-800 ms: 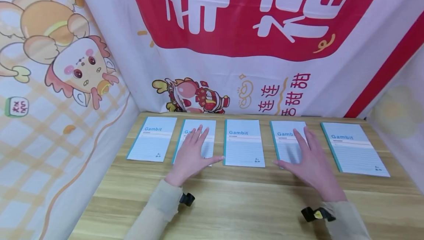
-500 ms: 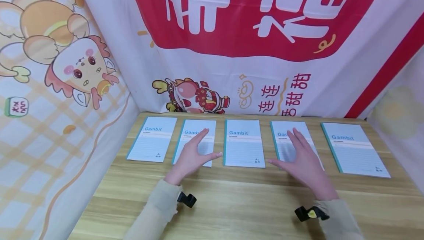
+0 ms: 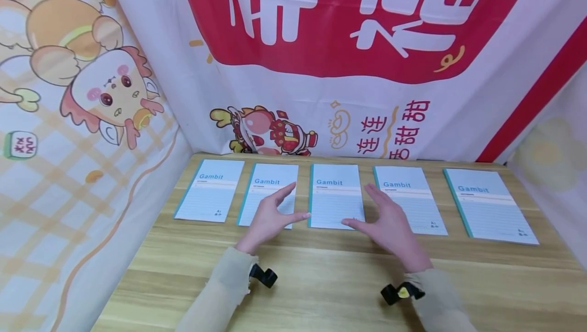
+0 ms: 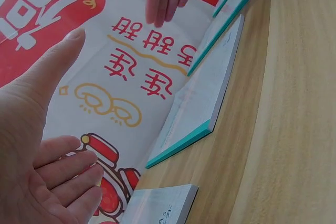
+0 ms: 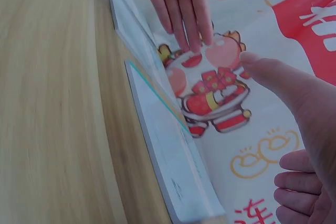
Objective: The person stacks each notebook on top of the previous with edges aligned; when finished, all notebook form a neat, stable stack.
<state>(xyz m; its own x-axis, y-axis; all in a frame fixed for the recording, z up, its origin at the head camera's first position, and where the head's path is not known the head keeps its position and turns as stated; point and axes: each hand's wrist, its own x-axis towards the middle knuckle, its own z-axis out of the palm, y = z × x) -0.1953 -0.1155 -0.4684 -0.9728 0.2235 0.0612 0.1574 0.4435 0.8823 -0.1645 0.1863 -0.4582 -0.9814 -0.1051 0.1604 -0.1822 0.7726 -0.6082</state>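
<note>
The middle notebook [image 3: 336, 197], pale blue with a teal spine and the word Gambit, lies flat in a row of similar ones. My left hand [image 3: 268, 218] is at its left, over the second notebook [image 3: 261, 189], thumb stretched toward the middle one's spine. At its right is my right hand [image 3: 392, 225], partly in front of the fourth notebook [image 3: 412, 184], its thumb tip over the middle one's lower right corner. Both hands have extended fingers and hold nothing. In the left wrist view the middle notebook [image 4: 191, 98] appears apart from the left thumb.
One notebook [image 3: 211, 192] lies at the far left of the row, another [image 3: 490, 204] at the far right. The wooden table [image 3: 321, 281] meets a printed cloth [image 3: 321, 113] behind the row. A patterned cloth [image 3: 91, 194] borders the left side.
My right hand has moved left, from over the fourth notebook to the middle one's right edge. My left hand has turned slightly, its fingers drawing together. The notebooks have stayed in place.
</note>
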